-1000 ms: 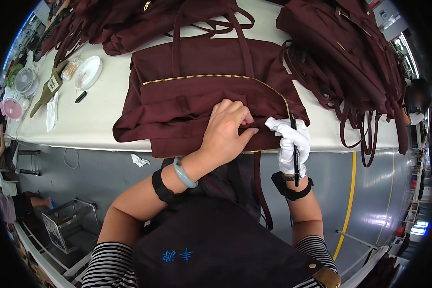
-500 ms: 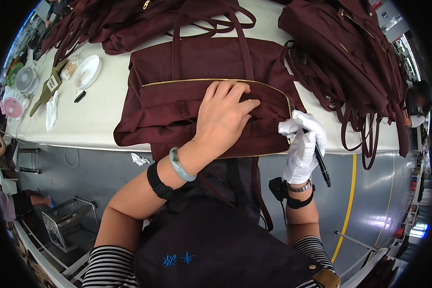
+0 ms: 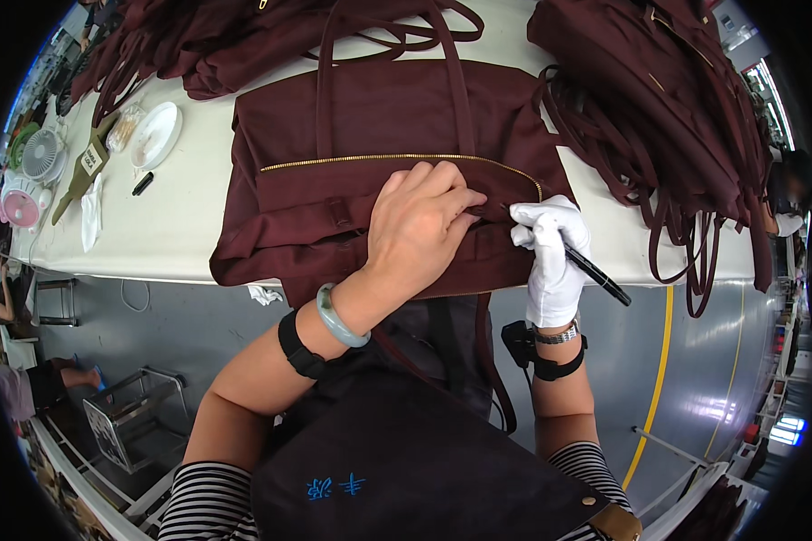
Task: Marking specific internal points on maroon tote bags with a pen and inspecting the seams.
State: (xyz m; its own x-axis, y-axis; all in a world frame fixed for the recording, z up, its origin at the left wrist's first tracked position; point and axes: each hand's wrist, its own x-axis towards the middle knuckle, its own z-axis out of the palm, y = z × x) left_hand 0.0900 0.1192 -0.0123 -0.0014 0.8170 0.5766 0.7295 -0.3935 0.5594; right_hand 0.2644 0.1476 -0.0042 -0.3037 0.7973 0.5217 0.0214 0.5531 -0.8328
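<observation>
A burgundy fabric tote bag point(image 3: 379, 108) lies on the table in front of me, its brass zipper point(image 3: 361, 162) curving across it and two straps running away from me. My bare left hand point(image 3: 419, 221) rests on the bag just below the zipper, with bent fingers gripping the fabric at the opening. In a white glove, my right hand point(image 3: 555, 257) holds a black marker pen point(image 3: 597, 275) with its back end slanting down to the right. The pen's front end points at the fabric beside my left fingertips; whether it touches cannot be made out.
More burgundy bags are piled at the far left point(image 3: 244, 54) and on the right point(image 3: 641, 108), straps hanging over the edge. On the left are a white plate point(image 3: 156, 135), a small black cap point(image 3: 143, 183), a tissue point(image 3: 91, 221) and small fans point(image 3: 41, 155). A metal-framed stool point(image 3: 135, 419) stands below.
My right hand has moved left and slightly up, bringing the pen over the bag beside my left fingers. My left fingers have drawn closer together on the fabric.
</observation>
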